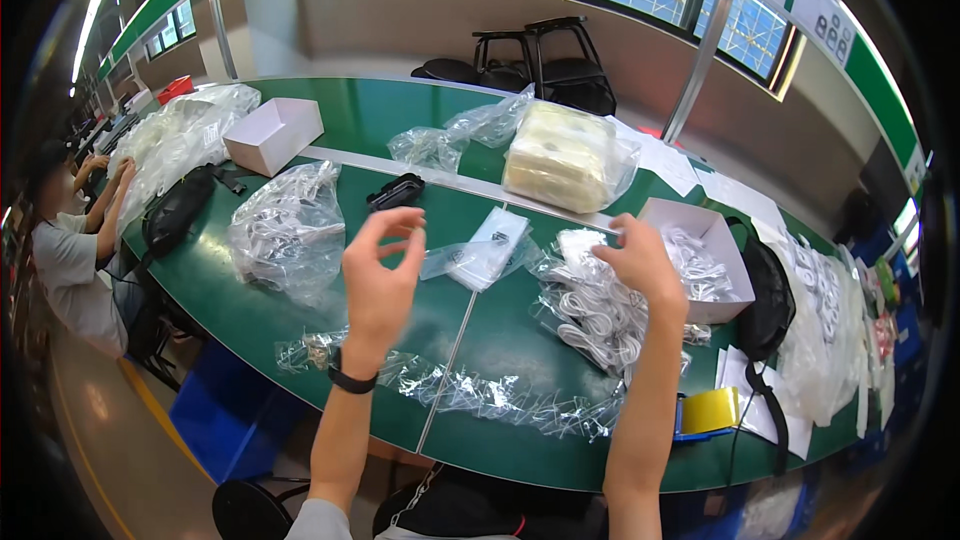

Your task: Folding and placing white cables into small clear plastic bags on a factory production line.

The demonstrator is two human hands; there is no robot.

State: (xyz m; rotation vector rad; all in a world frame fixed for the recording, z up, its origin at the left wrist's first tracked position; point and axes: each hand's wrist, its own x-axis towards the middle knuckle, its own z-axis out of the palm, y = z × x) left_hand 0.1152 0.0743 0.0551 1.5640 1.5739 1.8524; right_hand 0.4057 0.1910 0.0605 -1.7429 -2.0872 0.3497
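Two bare hands were raised above a green worktable (300, 310), forearms coming up from the lower edge. The left hand (380, 275), with a dark band at the wrist, had its thumb and forefinger curled toward each other in a pinch, yet nothing could be made out between them. The right hand (640, 265) was turned away with fingers bent; whether it gripped anything could not be told. Just beneath and beside the right hand lay a heap of coiled white cables (590, 310) in thin clear bags, spilling from near an open white cardboard box (725, 240) that held more of them. These bundles looked light, soft and floppy, and their film was probably slippery, so a pinch at a bag's edge or around a coil would likely serve best. Between the hands sat a small clear bag (485, 250) with a dark item inside. Along the near table edge ran a strip of empty clear bags (450, 390). Farther off were a crumpled bag of cables (290, 225), a wrapped cream-coloured block (565, 155) and a black pouch (395, 192). A seated person (65, 250) worked at far left.
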